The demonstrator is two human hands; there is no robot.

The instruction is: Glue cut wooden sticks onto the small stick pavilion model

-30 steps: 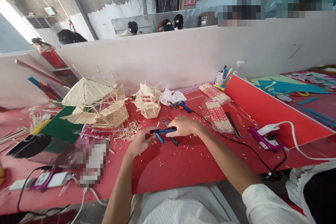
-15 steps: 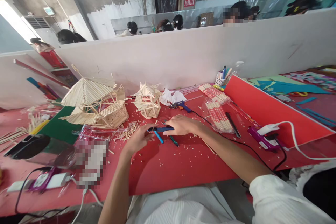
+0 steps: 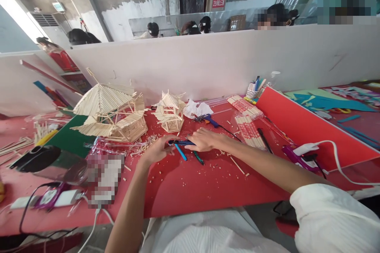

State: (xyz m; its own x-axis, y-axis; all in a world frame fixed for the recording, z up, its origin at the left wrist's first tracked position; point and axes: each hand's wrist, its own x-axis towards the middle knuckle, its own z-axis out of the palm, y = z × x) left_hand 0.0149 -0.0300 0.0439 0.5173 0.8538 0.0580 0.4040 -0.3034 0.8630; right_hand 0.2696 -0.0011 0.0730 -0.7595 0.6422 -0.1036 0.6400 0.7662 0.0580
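Over the middle of the red table, my right hand point(image 3: 203, 140) is closed around a dark blue hand tool point(image 3: 181, 142), long and slim like pliers, lying level with its dark tip to the left. My left hand point(image 3: 158, 149) meets that tip with bent fingers drawn together; what they pinch there is too small to make out. Just below the tool lies a light blue strip-shaped thing point(image 3: 181, 153). Under my right hand a green-handled tool point(image 3: 198, 158) shows in part. Behind my hands stand a small stick pavilion point(image 3: 169, 111) and a larger one point(image 3: 109, 114).
A blue glue gun point(image 3: 208, 119) rests behind my right hand, its cord trailing right. Wrapped stick bundles point(image 3: 248, 130) and a red board point(image 3: 311, 130) are to the right. Stick scraps point(image 3: 148, 146), a clear bottle point(image 3: 50, 162) and power strips point(image 3: 50, 197) occupy the left.
The camera view has shifted slightly, so the scene sits a little further right. Both hands stay together at the dark blue tool, with only slight movement.
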